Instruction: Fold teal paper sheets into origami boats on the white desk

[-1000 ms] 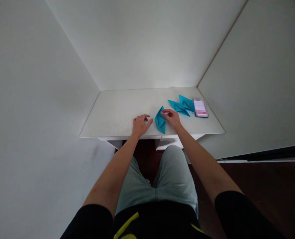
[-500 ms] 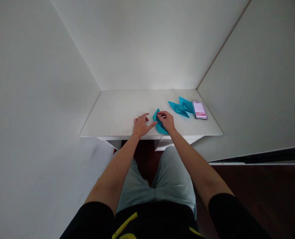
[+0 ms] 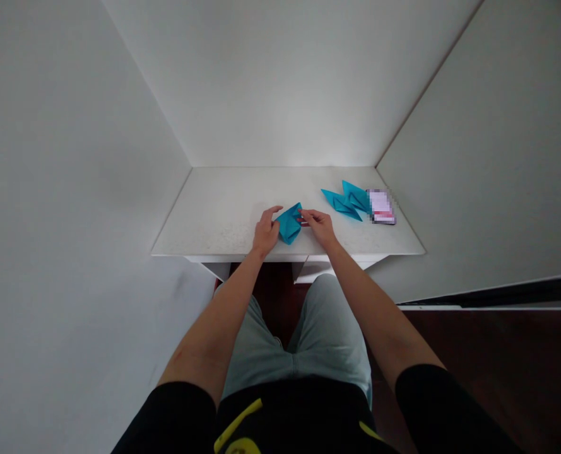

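A folded sheet of blue paper point(image 3: 289, 226) is held between my two hands, low over the front middle of the white table. My left hand point(image 3: 266, 232) has its thumb on the paper's left edge, with the fingers curled behind it. On the other side, my right hand point(image 3: 320, 227) pinches the upper right edge between thumb and fingertips. The paper has several creases and a pointed top corner. Farther right lie two folded blue paper boats point(image 3: 341, 203), one overlapping the other.
A phone point(image 3: 381, 207) with a blurred screen lies at the table's right end, touching a paper boat. The white tabletop point(image 3: 214, 208) is bounded by walls at the left, back and right. A drawer front point(image 3: 311, 271) shows below the front edge.
The folded paper has moved left and turned, showing a broader face. My left hand, formerly spread beside it, now grips its left edge. My right hand stays on the right side.
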`<state>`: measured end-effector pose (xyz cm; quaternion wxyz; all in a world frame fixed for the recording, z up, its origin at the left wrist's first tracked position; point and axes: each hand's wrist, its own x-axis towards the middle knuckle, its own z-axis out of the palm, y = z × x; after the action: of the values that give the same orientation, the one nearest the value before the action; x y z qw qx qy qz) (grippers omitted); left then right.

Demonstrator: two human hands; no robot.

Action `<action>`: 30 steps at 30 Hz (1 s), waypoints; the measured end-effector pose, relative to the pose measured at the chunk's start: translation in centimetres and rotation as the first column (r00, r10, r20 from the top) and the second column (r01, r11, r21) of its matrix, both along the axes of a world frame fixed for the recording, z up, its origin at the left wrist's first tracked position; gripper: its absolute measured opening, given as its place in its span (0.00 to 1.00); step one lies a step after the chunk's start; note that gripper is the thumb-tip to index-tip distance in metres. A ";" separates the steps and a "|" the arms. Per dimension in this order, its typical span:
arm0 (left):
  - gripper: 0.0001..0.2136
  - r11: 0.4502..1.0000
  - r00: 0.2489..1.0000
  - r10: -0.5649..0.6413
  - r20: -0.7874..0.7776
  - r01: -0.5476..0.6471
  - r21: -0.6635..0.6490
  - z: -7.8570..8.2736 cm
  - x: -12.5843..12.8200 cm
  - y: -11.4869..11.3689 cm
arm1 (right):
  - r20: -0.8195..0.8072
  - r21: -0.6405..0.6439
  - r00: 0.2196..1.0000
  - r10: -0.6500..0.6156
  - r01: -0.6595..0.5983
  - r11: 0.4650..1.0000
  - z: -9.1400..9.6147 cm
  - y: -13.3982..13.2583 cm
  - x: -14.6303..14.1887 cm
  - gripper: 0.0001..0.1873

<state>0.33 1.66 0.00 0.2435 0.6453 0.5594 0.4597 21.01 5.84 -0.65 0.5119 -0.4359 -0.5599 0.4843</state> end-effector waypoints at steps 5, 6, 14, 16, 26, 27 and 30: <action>0.13 0.999 0.999 0.037 -0.031 -0.037 -0.007 0.1 0.1 0.0 | 0.040 0.004 0.999 0.029 -0.029 1.000 0.1 -0.2 -0.4 0.34; 0.10 0.999 0.999 0.026 -0.042 -0.027 -0.028 0.1 0.1 0.0 | 0.052 0.008 0.998 0.033 -0.034 0.999 0.1 -0.2 -0.4 0.33; 0.23 1.000 0.990 -0.002 -0.143 0.002 0.000 0.5 0.3 -0.6 | 0.021 0.011 0.997 0.079 -0.079 0.997 0.3 -0.4 -0.4 0.32; 0.23 1.000 0.992 0.003 -0.129 -0.002 0.012 0.4 0.2 -0.6 | 0.020 0.019 0.997 0.081 -0.081 0.997 0.3 -0.5 -0.5 0.32; 0.20 0.996 0.972 -0.018 0.235 0.039 -0.084 -0.3 0.2 0.0 | 0.406 0.311 0.914 -0.026 -0.111 0.944 -0.4 -0.2 -0.2 0.25; 0.22 0.995 0.961 -0.013 0.278 0.039 -0.088 -0.4 0.2 0.0 | 0.465 0.340 0.884 -0.048 -0.128 0.932 -0.4 -0.3 -0.2 0.26; 0.24 0.995 0.931 0.010 0.365 0.028 -0.100 -0.6 0.2 0.2 | 0.593 0.381 0.796 -0.120 -0.146 0.913 -0.2 -0.8 -0.5 0.27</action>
<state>0.56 1.88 -0.63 0.3783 0.5377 0.5244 0.5411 20.50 5.00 -0.83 0.3818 -0.4468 -0.7850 0.1957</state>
